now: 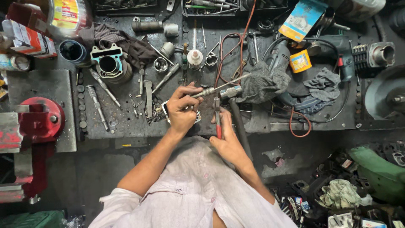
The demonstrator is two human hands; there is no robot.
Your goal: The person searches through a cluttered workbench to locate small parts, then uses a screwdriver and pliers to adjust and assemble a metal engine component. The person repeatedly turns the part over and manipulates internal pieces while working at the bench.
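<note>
I am gripping a thin metal rod (219, 87) in my left hand (182, 110), fingers curled tight around its near end just in front of my chest, over the dark workbench (126, 122). My right hand (230, 141) is closed around the red handles of a pair of pliers (217, 118), and their nose is reaching up to meet the rod just right of my left fist.

The rod's long axis is running almost level across the bench, tilting slightly away from me. Its free tip is pointing right and a little up, toward the grey rag (259, 86) lying right of my left hand. The pliers are standing nearly square to it, handles toward me, nose away.

What worries me, judging from this hold: the pliers are biting a narrow, smooth shaft from the side, so the nose may be slipping off if I squeeze unevenly, and the rod may be twisting in my left fist. The free end is long and unsupported, so a jerk could be swinging it into the red cable (230, 55) looping beyond the rod, or knocking the small white-topped part (195, 58) standing beyond my left hand. Loose bolts (99, 103) are lying left of that hand, easy to scatter. I cannot tell exactly where the nose is clamping.
</note>
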